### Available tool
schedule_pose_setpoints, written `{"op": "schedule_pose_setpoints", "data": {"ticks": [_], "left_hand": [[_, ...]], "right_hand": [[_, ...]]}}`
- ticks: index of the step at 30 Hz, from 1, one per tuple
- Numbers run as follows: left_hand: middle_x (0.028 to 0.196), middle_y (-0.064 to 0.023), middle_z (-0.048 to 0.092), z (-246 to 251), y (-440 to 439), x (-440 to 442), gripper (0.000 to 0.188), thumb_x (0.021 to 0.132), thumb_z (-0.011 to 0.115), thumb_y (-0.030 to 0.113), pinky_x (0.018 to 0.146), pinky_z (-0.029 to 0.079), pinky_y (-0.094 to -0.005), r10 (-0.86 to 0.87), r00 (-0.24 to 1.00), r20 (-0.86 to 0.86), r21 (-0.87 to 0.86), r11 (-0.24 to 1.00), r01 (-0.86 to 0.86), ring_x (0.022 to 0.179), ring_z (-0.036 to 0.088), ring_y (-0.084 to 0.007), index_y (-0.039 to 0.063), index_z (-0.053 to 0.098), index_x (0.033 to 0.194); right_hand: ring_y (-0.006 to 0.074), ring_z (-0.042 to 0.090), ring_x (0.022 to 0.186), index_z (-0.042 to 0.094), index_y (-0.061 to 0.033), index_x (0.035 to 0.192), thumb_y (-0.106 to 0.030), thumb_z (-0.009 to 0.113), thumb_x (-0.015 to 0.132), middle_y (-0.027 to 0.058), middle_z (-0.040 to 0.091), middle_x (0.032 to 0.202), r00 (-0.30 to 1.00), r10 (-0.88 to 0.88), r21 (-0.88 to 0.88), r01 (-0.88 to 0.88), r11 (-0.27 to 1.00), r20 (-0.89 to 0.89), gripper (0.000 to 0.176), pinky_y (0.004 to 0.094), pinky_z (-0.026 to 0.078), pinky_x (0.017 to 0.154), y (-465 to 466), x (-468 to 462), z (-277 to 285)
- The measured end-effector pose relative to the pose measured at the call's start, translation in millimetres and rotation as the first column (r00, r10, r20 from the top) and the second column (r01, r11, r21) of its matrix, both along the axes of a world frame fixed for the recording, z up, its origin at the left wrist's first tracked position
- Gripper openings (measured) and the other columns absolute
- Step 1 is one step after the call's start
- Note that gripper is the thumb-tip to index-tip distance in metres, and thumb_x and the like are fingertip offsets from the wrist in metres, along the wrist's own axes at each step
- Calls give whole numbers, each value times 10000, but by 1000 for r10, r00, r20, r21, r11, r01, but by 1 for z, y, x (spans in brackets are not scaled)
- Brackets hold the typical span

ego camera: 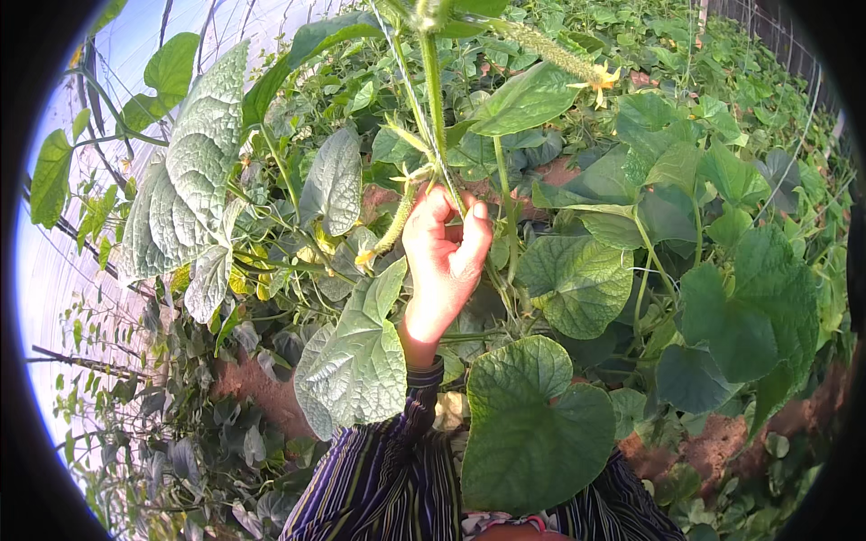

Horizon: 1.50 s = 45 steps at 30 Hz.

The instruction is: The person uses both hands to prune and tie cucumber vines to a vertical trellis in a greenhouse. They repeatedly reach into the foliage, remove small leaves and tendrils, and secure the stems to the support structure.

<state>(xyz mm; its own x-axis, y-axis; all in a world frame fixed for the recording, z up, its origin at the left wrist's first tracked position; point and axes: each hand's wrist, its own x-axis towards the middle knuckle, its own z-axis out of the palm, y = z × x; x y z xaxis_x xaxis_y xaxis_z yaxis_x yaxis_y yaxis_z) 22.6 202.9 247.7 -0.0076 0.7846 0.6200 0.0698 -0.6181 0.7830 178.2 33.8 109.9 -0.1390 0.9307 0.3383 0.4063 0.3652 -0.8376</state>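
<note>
My left hand (448, 250) is raised in the middle of the view, its thumb and fingers closed around a green cucumber vine stem (433, 88) and a pale twine (408, 81) that runs along it. Just left of the fingers hangs a small spiny cucumber (398, 220) with a yellow flower at its tip. Higher up at the right, another young cucumber (551, 51) ends in an open yellow flower (598, 85). My right hand is not in view; a large cucumber leaf (534, 426) covers part of that side of my body.
Broad leaves hang at the left (196, 169) and right (751, 304) of my arm. Dense cucumber plants stretch ahead. Translucent plastic sheeting (61, 270) with dark poles lies along the left. Reddish soil (260, 392) shows between plants. More twine (791, 162) slants at the right.
</note>
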Motion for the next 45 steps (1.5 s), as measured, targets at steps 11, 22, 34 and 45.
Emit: {"op": "schedule_pose_setpoints", "data": {"ticks": [11, 22, 34, 45], "left_hand": [[856, -21, 557, -19, 2, -1, 244, 845, 682, 80, 654, 462, -223, 82, 995, 59, 7, 997, -82, 721, 517, -94, -6, 616, 1063], [1025, -95, 617, -77, 7, -21, 297, 864, 559, -2, 752, 491, -258, 54, 998, 45, 11, 998, -55, 858, 614, -167, 3, 575, 1161], [727, 15, 573, 63, 21, -41, 336, 850, 666, 355, 572, 352, -178, -337, 914, 228, -371, 837, 401, 602, 461, -58, 42, 681, 972], [966, -97, 650, 48, 33, -53, 298, 886, 541, -2, 674, 524, -218, -555, 650, 519, -270, 615, 741, 783, 634, -144, -53, 563, 1178]], "right_hand": [[46, 493, 662, 497, -2, 1285, -101, 568, 916, 12, 577, 791, 977, -194, 232, 211, 950, -93, 389, 197, 421, 611, 73, -9, 157], [268, 594, 585, 557, -44, 845, -273, 647, 810, 107, 601, 618, 902, -410, 385, 333, 861, 138, 249, 385, 454, 558, 150, -56, 200], [332, 608, 642, 534, -58, 840, -195, 578, 751, 143, 609, 677, 780, -578, 437, 444, 782, 241, 170, 416, 464, 588, 138, -68, 208], [39, 487, 711, 602, -11, 991, -139, 561, 935, -38, 562, 814, 970, -71, 382, 158, 911, -230, 146, 203, 416, 630, 154, -48, 208]]}}
